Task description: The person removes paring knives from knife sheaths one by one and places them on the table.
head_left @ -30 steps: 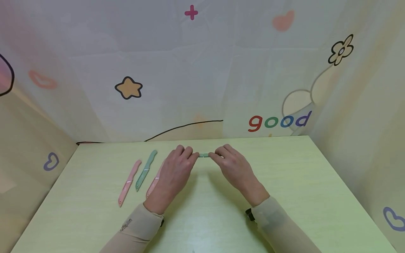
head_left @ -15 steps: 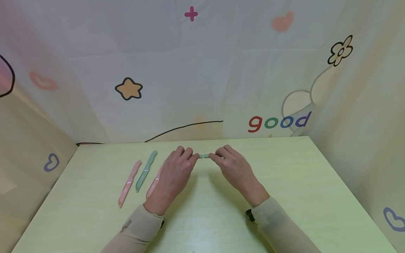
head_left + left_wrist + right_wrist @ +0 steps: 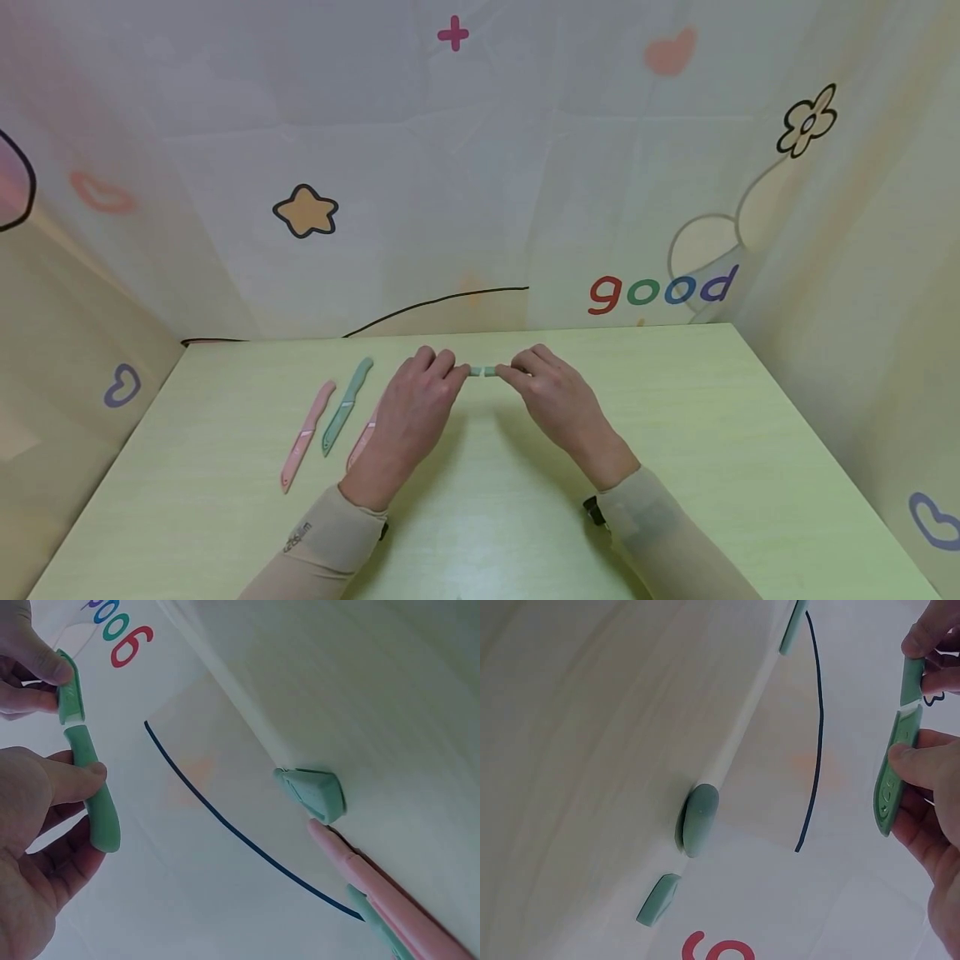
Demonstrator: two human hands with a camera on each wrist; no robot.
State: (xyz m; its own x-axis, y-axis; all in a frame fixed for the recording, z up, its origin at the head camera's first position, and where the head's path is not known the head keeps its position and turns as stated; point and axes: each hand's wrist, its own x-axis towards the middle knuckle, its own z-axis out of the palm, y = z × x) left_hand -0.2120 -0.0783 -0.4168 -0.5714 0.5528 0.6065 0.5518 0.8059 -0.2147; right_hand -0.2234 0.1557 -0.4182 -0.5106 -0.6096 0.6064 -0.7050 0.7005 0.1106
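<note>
A green fruit knife with a green sheath is held level between the two hands above the back of the table. My left hand (image 3: 416, 408) pinches its handle (image 3: 103, 806) between thumb and fingers. The sheath (image 3: 895, 784) is gripped by my right hand (image 3: 558, 404), thumb on its flat face. A narrow whitish gap shows between handle and sheath, which lie in line. Left of the hands, a pink knife (image 3: 298, 450) and a green knife (image 3: 345, 408) lie sheathed on the table. Another pink knife (image 3: 365, 440) is partly hidden behind my left forearm and hand.
The pale table (image 3: 675, 467) meets a printed curtain (image 3: 480, 208) at its back edge. In the left wrist view a green piece (image 3: 315, 796) lies near the pink knife's tip. Two green pieces, one rounded (image 3: 701, 820), lie near the table edge in the right wrist view.
The gap between the green handle and sheath has widened slightly as the hands draw a little apart. The knives on the table have not moved.
</note>
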